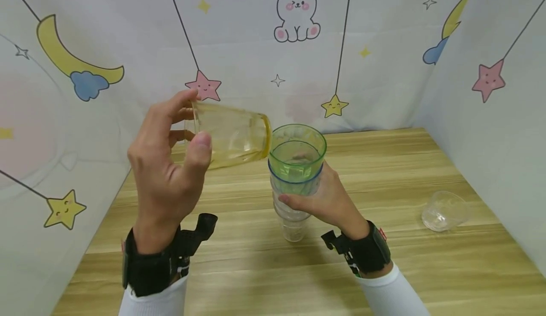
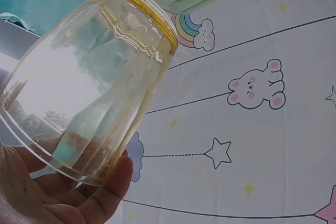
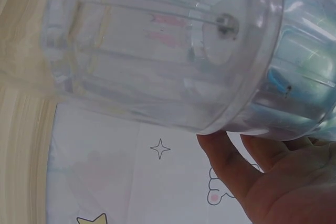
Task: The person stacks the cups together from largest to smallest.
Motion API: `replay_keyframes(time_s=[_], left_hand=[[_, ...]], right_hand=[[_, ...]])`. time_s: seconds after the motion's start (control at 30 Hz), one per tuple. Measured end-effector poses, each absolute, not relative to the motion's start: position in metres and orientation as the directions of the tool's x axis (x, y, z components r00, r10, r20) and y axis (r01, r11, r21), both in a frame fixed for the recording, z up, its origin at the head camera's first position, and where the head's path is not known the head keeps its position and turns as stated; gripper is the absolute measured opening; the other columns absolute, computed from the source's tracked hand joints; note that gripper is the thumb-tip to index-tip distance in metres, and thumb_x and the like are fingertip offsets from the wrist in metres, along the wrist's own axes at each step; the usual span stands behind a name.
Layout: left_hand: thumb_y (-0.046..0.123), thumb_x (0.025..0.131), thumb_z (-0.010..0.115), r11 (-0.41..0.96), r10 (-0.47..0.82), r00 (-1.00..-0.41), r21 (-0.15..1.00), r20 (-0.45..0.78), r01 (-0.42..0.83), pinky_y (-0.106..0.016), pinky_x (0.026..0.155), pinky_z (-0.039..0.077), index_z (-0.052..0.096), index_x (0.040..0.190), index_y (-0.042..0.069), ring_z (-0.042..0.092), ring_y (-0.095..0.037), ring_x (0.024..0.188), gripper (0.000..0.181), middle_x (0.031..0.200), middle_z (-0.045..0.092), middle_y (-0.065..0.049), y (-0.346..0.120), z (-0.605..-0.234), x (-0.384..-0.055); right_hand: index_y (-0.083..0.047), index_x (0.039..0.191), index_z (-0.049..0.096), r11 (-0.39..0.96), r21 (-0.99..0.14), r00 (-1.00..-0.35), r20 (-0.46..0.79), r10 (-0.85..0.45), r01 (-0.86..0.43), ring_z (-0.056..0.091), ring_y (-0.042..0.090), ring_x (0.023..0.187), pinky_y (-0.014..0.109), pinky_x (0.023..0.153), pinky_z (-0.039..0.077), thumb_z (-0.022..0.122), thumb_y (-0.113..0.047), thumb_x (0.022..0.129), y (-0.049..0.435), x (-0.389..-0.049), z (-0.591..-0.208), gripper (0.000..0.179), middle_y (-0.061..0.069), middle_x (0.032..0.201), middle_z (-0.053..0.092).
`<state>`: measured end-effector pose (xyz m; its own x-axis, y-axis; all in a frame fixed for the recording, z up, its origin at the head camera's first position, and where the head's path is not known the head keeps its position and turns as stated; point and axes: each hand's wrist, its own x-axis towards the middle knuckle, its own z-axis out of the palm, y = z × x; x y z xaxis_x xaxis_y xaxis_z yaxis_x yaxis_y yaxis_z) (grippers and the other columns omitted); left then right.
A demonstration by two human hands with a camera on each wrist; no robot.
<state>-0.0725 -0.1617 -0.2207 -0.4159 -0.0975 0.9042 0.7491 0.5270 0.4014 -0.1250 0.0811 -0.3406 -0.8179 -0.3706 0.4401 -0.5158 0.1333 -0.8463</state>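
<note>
My left hand (image 1: 164, 164) grips a see-through yellow cup (image 1: 232, 136) near its mouth, fingers on the far side and thumb on the near side. The cup lies on its side in the air, its thick amber base pointing right, beside the rim of a green cup (image 1: 298, 164). That green cup tops a nested upright stack, with a blue-rimmed cup (image 1: 295, 182) under it and clear cups (image 1: 292, 212) below. Around the stack's middle curls my right hand (image 1: 330, 200). In the right wrist view a clear cup (image 3: 157, 51) fills the foreground, fingers against the stack.
A clear cup (image 1: 443, 212) lies tipped over on the wood-grain table (image 1: 239, 268) at the right. White cloth walls (image 1: 247, 36) printed with stars, moons and a rabbit enclose the table at the back and both sides.
</note>
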Motion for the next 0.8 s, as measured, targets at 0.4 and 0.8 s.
replay_keyframes(time_s=[0.4,0.8], left_hand=[[0.047,0.091,0.052,0.51,-0.046,-0.426,0.388,0.903,0.768,-0.022,0.077,0.051,0.065,0.129,0.004,0.063,-0.024,0.103,0.059,0.123,0.068,0.002,-0.147,-0.207,-0.079],[0.035,0.084,0.064,0.463,0.103,-0.473,0.379,0.875,0.801,-0.034,0.074,0.05,0.062,0.125,0.0,0.065,-0.017,0.105,0.054,0.123,0.068,0.0,-0.125,-0.198,-0.09]], right_hand=[[-0.018,0.14,0.047,0.113,-0.864,-0.825,0.419,-0.379,-0.491,0.062,0.02,0.113,0.048,0.096,0.049,0.088,-0.03,0.076,0.083,-0.123,-0.34,0.077,0.001,0.127,0.063],[-0.021,0.14,0.046,0.109,-0.868,-0.825,0.412,-0.388,-0.485,0.063,0.021,0.111,0.046,0.093,0.052,0.089,-0.025,0.076,0.083,-0.123,-0.339,0.078,0.0,0.126,0.063]])
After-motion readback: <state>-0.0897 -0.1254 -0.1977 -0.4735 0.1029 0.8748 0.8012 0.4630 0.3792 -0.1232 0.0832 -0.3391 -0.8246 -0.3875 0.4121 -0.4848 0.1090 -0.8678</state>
